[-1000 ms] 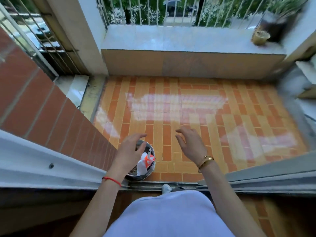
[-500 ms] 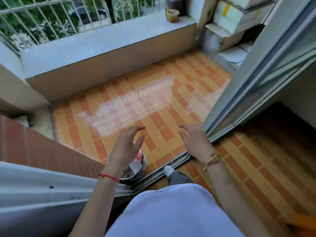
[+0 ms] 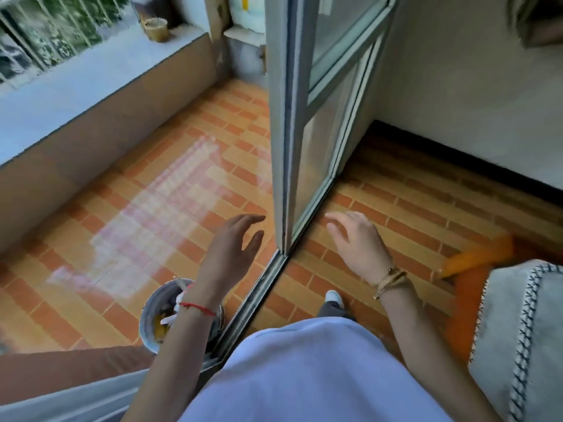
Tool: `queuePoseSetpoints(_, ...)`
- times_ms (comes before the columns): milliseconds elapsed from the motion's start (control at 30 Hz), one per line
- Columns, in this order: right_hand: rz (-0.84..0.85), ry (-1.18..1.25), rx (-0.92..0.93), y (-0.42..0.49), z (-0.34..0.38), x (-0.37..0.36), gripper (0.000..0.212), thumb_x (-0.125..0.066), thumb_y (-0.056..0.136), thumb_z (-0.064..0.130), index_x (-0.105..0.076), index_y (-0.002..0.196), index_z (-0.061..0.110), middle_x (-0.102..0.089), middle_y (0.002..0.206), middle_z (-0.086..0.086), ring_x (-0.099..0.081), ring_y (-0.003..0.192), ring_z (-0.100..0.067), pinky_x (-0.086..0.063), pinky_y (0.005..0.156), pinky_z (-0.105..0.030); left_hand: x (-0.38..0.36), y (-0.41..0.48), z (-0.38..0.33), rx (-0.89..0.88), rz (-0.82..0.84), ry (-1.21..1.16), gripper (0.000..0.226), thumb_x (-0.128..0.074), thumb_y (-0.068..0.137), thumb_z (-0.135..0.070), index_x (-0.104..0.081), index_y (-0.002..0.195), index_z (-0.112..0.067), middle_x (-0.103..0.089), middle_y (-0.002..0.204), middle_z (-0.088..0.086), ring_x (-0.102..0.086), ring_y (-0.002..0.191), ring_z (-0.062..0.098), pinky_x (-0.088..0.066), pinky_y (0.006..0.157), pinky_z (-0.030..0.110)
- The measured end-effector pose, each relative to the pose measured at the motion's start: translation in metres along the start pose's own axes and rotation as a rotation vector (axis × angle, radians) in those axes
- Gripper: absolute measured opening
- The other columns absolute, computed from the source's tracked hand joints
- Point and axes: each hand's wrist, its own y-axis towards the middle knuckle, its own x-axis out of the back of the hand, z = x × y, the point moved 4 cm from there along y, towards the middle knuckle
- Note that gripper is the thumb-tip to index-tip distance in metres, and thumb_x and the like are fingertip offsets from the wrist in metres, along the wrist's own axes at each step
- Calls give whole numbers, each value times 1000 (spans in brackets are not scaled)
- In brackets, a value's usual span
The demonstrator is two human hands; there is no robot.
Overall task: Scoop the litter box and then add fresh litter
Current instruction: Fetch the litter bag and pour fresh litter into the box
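While neither hand holds anything, I judge that I am between steps rather than in the middle of one. My left hand [image 3: 231,248] hangs with its fingers loose and spread over the orange-and-tan brick-patterned tile floor [image 3: 146,208] on the balcony side. My right hand [image 3: 359,248], just as loose and spread, hovers on the indoor side, and the grey metal sliding-door frame [image 3: 286,147] stands between the two. Under my left wrist, partly hidden by it, sits a round grey metal pail [image 3: 146,303] with something yellow and white inside — what exactly, I cannot tell. The litter box is nowhere in view, nor is a scoop or any fresh litter, so I cannot place them relative to either hand. Out beyond my right wrist lie a blurred orange object [image 3: 475,257] and a grey cushion with dark cross-stitched edging [image 3: 524,330]. My guess is that the next move calls for finding the box or the litter supply — turning towards the room side, stepping clear of the pail by my left arm, and closing an empty hand on whichever tool or bag comes first.
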Motion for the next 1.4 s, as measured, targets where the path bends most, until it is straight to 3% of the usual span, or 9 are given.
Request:
queuePoseSetpoints(167, -93, 21, -117, -17, -65, 43, 31, -44, 99, 27, -60, 123, 17, -61, 120, -1, -49, 119, -18, -42, 101, -40, -41, 40, -59, -138, 83, 26, 31, -57, 98, -19, -62, 128, -17, -63, 129, 3, -57, 120, 25, -47, 98, 36)
queuePoseSetpoints(367, -177, -30, -234, -25, -152, 112, 31, -45, 99, 27, -60, 124, 16, -63, 119, -3, -50, 118, -21, -41, 99, -34, -103, 98, -148, -263, 141, 21, 30, -57, 97, -19, -63, 127, -16, -64, 127, 4, -59, 116, 25, -47, 97, 35)
queuePoseSetpoints(567, -269, -53, -309, -30, -233, 188, 31, -47, 98, 25, -60, 125, 16, -63, 120, -2, -50, 119, -20, -41, 100, -32, -164, 145, -242, -349, 189, 10, 32, -54, 99, -22, -61, 129, -17, -62, 131, 6, -57, 120, 27, -48, 99, 39)
queuePoseSetpoints(733, -326, -49, -346, -32, -290, 231, 31, -48, 98, 25, -59, 126, 15, -63, 123, -2, -52, 120, -19, -45, 101, -38, -203, 177, -292, -390, 216, 21, 33, -53, 99, -23, -61, 130, -17, -62, 131, 4, -57, 120, 23, -44, 97, 31)
queuePoseSetpoints(867, -349, -47, -407, -26, -329, 250, 33, -47, 98, 27, -58, 128, 16, -60, 127, 1, -49, 124, -17, -41, 103, -31, -228, 205, -319, -406, 249, 13, 32, -54, 98, -21, -62, 128, -16, -63, 129, 4, -59, 118, 22, -46, 98, 32)
queuePoseSetpoints(1200, -379, -44, -551, 30, -424, 285, 34, -46, 98, 28, -56, 129, 15, -60, 127, 0, -49, 124, -17, -34, 97, -19, -307, 325, -385, -558, 355, 37, 31, -55, 97, -22, -62, 127, -16, -66, 122, 5, -62, 110, 26, -53, 91, 41)
queuePoseSetpoints(1400, -444, -46, -632, 99, -482, 337, 36, -46, 98, 31, -54, 131, 16, -58, 130, 0, -50, 125, -16, -43, 103, -29, -347, 431, -447, -666, 399, 14, 29, -57, 95, -14, -64, 123, -11, -66, 116, 7, -63, 102, 27, -47, 87, 29)
